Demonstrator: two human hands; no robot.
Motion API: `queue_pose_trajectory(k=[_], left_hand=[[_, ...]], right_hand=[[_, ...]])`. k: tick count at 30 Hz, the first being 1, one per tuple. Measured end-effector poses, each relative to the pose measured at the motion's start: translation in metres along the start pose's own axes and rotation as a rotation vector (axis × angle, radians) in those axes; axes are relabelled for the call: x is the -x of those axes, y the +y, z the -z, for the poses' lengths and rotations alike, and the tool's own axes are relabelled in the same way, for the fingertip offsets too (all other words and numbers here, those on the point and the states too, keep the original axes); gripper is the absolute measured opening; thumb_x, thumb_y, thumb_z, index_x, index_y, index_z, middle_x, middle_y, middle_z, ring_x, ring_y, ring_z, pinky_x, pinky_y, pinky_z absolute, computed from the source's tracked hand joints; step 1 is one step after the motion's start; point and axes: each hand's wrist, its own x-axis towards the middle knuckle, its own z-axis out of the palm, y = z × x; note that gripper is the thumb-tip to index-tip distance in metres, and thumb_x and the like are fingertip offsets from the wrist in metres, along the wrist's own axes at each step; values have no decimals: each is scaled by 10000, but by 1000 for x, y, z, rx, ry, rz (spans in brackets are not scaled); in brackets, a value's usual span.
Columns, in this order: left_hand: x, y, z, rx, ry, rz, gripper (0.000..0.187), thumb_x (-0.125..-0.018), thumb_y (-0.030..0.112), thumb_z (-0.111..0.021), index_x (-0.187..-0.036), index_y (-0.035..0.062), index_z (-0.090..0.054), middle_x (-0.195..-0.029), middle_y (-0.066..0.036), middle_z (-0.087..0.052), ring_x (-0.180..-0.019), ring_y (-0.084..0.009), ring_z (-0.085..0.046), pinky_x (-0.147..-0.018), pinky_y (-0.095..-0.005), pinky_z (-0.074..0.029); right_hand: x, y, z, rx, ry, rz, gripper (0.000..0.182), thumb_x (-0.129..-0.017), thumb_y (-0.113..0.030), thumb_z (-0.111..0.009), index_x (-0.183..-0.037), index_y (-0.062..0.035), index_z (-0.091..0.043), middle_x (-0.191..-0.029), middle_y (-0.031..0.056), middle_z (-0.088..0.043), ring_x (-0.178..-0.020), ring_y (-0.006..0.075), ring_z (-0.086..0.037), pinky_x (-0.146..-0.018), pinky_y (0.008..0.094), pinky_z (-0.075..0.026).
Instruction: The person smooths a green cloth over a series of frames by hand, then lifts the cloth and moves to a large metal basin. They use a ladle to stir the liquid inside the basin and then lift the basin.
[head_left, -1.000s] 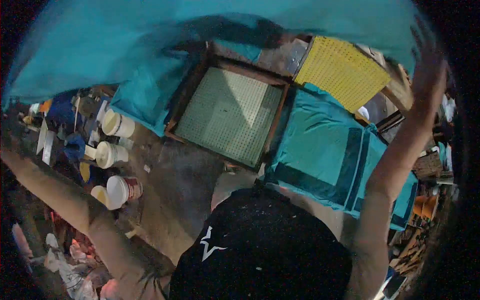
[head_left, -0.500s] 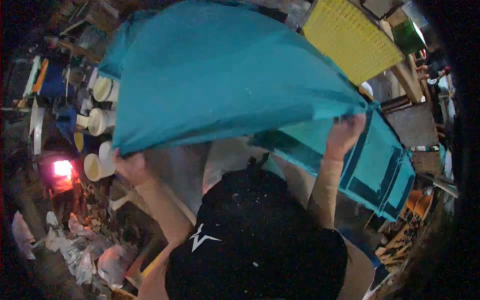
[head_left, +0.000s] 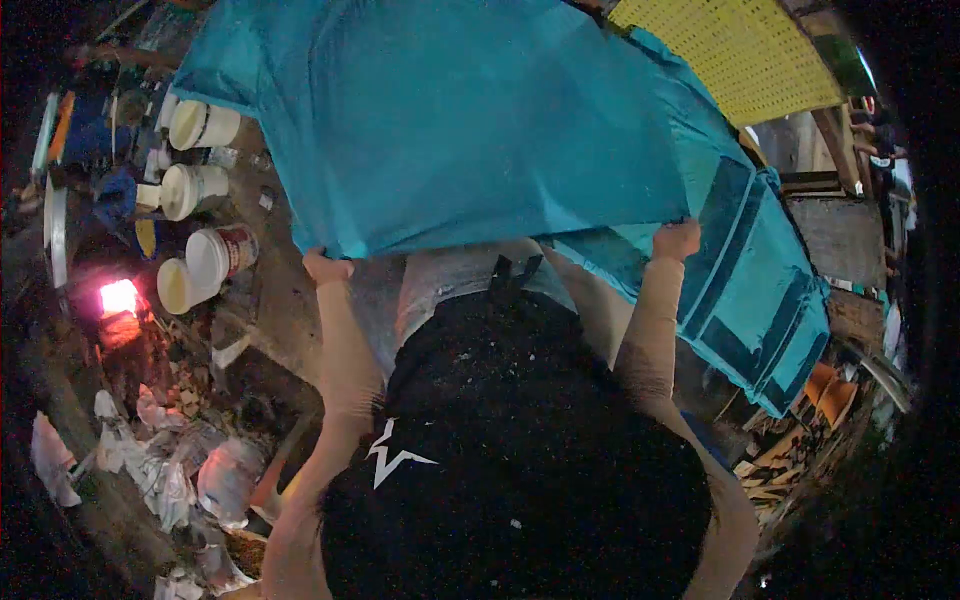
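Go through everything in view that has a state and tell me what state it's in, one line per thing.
Teal cloth: spread out, held up by its near edge.
Left hand: shut on the cloth's near edge.
Right hand: shut on the cloth's near edge.
Stacked teal cloths: lying flat to the right, printed with darker bands.
White tubs: lying on their sides, lids on.
Yellow screen: lying flat, partly covered by cloth.
Lamp: glowing.

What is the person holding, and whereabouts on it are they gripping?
A large teal cloth, spread wide. The left hand and the right hand each grip its near edge, one toward each end.
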Motion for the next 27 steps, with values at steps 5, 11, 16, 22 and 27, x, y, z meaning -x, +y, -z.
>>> queue_pose_trajectory(k=[5, 11, 16, 22, 27], left_hand=[[-63, -98, 10, 533, -163, 272, 400, -846, 144, -479, -1204, -31, -515, -1235, -64, -535, -1044, -165, -499, -781, -367, -473], [-28, -87, 7, 276, 92, 268, 447, -868, 206, -506, -1276, 24, -489, -1268, -83, -523, -1095, -217, -506, -845, -355, -460], [-40, -69, 45, 781, 199, 386, 462, -891, 235, -511, -1314, 53, -481, -1296, -90, -510, -1131, -244, -506, -890, -352, -448], [-160, 67, 8, 589, -220, 176, 434, -909, 409, -545, -1215, 102, -544, -1251, -73, -573, -1085, -289, -564, -829, -396, -514], [-227, 164, -34, 377, -257, 165, 375, -914, 332, -585, -1219, 116, -557, -1146, -40, -567, -945, -187, -544, -746, -363, -467]], right_hand=[[4, 22, -7, 174, 70, 220, 196, -701, -88, -680, -889, -37, -661, -832, 132, -669, -768, 334, -654, -659, 432, -515], [-5, 68, -35, 589, 12, 487, 226, -747, -196, -679, -920, -51, -666, -906, 130, -675, -836, 344, -650, -659, 438, -522], [-5, 95, -27, -1315, -217, -1068, 363, -873, -263, -499, -1190, -92, -549, -1206, 54, -579, -1055, 269, -588, -851, 417, -458], [-50, 68, -47, -1026, -34, -287, 365, -877, -195, -503, -1223, -78, -496, -1096, 54, -574, -977, 232, -579, -879, 350, -407], [-61, -119, -32, -595, 44, 197, 305, -856, -136, -604, -1125, -12, -531, -967, 46, -592, -919, 187, -565, -869, 345, -425]])
